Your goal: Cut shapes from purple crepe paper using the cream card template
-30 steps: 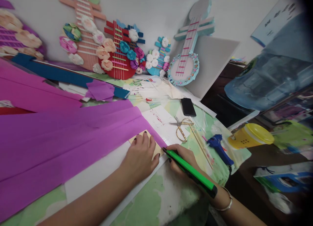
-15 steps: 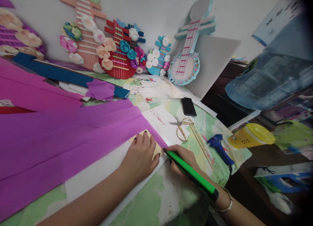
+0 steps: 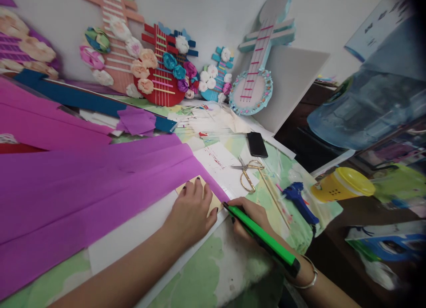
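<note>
My left hand point(image 3: 193, 210) lies flat with its fingers spread, pressing a pale yellow square card point(image 3: 216, 201) onto purple paper point(image 3: 133, 175). The hand covers much of the card. My right hand point(image 3: 251, 215) is closed around a green utility knife point(image 3: 261, 234). The knife's front end rests by the card's right corner, at the edge of the purple paper; I cannot make out the blade. Beneath the purple paper is a white board point(image 3: 133, 241), reaching under my left forearm.
Gold-handled scissors point(image 3: 246, 170), a black phone point(image 3: 257, 144) and a blue glue gun point(image 3: 300, 203) lie beyond my right hand. A yellow lidded container point(image 3: 342, 184) stands at the right. Flower-decorated model instruments, including a red one point(image 3: 163, 88), lean along the wall.
Very little differs. The utility knife has shifted slightly toward the lower right, while my left hand stays on the card.
</note>
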Demonstrator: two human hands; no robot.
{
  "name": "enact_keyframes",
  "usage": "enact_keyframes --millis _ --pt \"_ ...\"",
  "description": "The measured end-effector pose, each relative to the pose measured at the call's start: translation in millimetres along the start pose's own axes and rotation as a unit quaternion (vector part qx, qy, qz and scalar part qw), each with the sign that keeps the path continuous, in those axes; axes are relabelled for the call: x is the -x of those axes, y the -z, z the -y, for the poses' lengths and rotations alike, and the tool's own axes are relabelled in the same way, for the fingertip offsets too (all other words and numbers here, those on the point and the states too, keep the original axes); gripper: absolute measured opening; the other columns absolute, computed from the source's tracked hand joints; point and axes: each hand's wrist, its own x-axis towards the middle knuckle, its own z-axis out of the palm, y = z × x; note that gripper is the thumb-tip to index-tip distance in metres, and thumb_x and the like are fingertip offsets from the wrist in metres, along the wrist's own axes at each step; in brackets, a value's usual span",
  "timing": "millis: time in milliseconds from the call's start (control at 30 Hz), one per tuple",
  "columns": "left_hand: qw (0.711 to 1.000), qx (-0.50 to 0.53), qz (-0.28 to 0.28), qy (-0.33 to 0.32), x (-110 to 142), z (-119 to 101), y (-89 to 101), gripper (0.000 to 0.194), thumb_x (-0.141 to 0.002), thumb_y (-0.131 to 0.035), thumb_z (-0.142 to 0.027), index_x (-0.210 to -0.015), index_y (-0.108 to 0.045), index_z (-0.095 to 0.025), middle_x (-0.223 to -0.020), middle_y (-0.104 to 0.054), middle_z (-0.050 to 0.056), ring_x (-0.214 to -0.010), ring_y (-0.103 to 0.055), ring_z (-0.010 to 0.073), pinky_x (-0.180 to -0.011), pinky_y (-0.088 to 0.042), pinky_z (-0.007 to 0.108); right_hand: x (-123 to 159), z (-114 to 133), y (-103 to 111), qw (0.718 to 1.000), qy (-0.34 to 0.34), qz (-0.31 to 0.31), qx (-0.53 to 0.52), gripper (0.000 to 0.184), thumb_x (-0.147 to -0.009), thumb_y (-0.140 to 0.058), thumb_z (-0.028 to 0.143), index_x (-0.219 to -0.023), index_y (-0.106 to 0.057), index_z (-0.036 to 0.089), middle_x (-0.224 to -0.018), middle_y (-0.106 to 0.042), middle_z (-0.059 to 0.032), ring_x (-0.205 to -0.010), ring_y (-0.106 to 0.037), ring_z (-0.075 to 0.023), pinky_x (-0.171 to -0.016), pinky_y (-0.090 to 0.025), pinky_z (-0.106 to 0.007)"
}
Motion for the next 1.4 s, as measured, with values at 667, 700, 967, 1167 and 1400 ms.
enact_keyframes --millis 667,700,967,1167,1400 --pt "1.0 -0.008 0.0 -0.003 0 0 -0.7 0.055 -0.093 -0.041 -0.042 -0.132 -0.053 -0.005 -0.134 -0.051 0.027 -0.118 -0.05 0.0408 -0.094 -0.044 0.048 0 11 8 0.999 -0.028 0.025 -0.032 0.041 -0.061 -0.049 0.005 -0.098 -0.059 0.023 -0.078 -0.071 0.0018 -0.063 -0.064 -0.0153 -0.061 -0.05 -0.024" --pt "1.0 -0.008 -0.003 -0.002 0 0 -0.9 0.055 -0.092 -0.042 -0.042 -0.131 -0.053 -0.005 -0.134 -0.051 0.027 -0.118 -0.051 0.0407 -0.093 -0.044 0.048 1 8 6 0.999 -0.026 0.012 -0.025 0.043 -0.06 -0.049 0.005 -0.097 -0.059 0.023 -0.075 -0.07 0.0028 -0.06 -0.064 -0.0151 -0.059 -0.049 -0.023" --pt "1.0 -0.01 0.0 -0.004 0 -1 -0.4 0.056 -0.093 -0.04 -0.041 -0.132 -0.053 -0.004 -0.134 -0.051 0.028 -0.118 -0.051 0.041 -0.094 -0.044 0.048 8 -3 -2 1.0 -0.022 -0.009 0.001 0.045 -0.061 -0.052 0.008 -0.101 -0.061 0.025 -0.08 -0.072 0.0007 -0.067 -0.067 -0.0178 -0.063 -0.05 -0.024" --pt "1.0 -0.01 0.001 -0.001 1 -1 -0.3 0.055 -0.092 -0.041 -0.041 -0.132 -0.053 -0.004 -0.134 -0.051 0.028 -0.117 -0.051 0.0412 -0.093 -0.044 0.047 7 -1 2 1.0 -0.026 0.01 -0.013 0.041 -0.065 -0.053 0.007 -0.102 -0.061 0.026 -0.08 -0.072 0.0004 -0.068 -0.066 -0.018 -0.061 -0.05 -0.025" --pt "1.0 -0.019 0.004 -0.001 1 0 0.2 0.057 -0.093 -0.04 -0.042 -0.134 -0.052 -0.005 -0.134 -0.052 0.026 -0.118 -0.051 0.0402 -0.094 -0.044 0.047 4 15 11 0.999 -0.036 0.013 -0.025 0.04 -0.062 -0.048 0.003 -0.096 -0.06 0.021 -0.079 -0.07 0.0001 -0.065 -0.064 -0.0152 -0.062 -0.048 -0.025"
